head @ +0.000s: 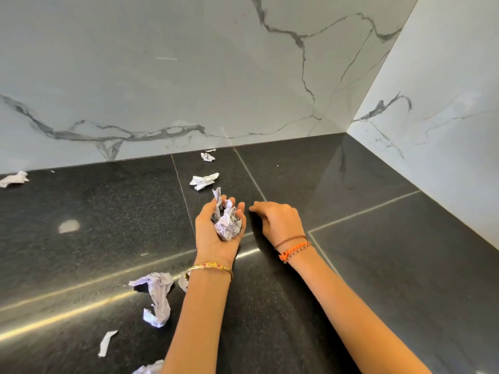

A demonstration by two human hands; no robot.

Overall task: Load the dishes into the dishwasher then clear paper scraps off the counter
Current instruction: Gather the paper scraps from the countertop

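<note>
Cupping a crumpled paper wad (pixel 228 224) w/ our left grip (pixel 218 230); right grip (pixel 280 220) is hovering loose, empty. Scraps (pixel 204 180) on tabletop (pixel 378 265) are looking light, soft; we're pinching them anywhere.

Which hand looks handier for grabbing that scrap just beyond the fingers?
Probably the right hand: it holds nothing and rests on the counter. The left hand already cups gathered scraps; the next scrap lies just beyond.

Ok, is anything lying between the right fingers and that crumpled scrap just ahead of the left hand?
Nothing visible. Bare black counter separates the right hand from the crumpled scrap; the left hand with its paper wad sits beside that path.
</note>
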